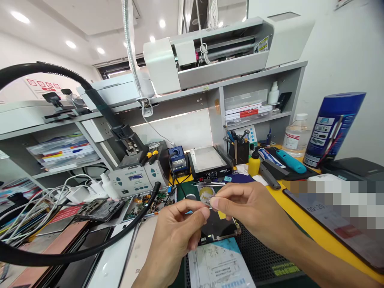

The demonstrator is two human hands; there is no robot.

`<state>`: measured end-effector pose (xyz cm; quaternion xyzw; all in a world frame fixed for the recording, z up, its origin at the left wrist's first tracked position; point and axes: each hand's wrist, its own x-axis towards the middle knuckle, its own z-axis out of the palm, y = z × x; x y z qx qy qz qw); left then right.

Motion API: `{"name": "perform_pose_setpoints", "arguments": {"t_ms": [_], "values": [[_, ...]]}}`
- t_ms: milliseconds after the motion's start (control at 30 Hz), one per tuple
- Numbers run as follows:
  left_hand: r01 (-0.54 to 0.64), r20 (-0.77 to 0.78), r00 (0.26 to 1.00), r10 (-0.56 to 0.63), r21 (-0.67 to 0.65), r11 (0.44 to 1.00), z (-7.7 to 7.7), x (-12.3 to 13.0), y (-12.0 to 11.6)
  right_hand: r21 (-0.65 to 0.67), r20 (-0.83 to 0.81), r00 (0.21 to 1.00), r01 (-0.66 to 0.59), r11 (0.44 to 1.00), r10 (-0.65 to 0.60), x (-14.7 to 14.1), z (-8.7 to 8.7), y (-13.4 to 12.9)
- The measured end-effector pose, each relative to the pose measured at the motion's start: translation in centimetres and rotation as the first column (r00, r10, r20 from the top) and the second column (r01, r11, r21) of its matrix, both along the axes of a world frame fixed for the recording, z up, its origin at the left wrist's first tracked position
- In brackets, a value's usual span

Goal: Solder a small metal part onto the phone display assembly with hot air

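Note:
My left hand [179, 229] is closed, thumb and index fingertip pressed together. My right hand [244, 205] meets it from the other side in a similar pinch. The fingertips nearly touch, and whatever lies between them is too small to make out. Below both hands lies a dark flat device panel [216, 228] with a yellow patch, partly covered by my fingers. Its near edge rests by a white and blue printed box [220, 264]. Just beyond my fingertips is a small container with yellowish contents [206, 193].
Behind the hands stands a hot plate [210, 160], beside a soldering station [179, 162]. A black hose [132, 228] curves across the left, over a tray of circuit parts [141, 204]. A phone [333, 228], a yellow bottle [253, 164] and a blue spray can [333, 128] are at right.

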<state>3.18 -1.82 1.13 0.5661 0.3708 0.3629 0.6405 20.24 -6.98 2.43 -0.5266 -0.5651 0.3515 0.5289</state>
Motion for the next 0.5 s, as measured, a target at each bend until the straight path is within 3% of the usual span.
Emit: {"name": "perform_pose_setpoints", "arguments": {"t_ms": [500], "values": [[0.005, 0.016, 1.000, -0.006, 0.035, 0.999, -0.24, -0.18, 0.22, 0.055, 0.037, 0.999, 0.010, 0.998, -0.012, -0.40, -0.30, -0.13]]}}
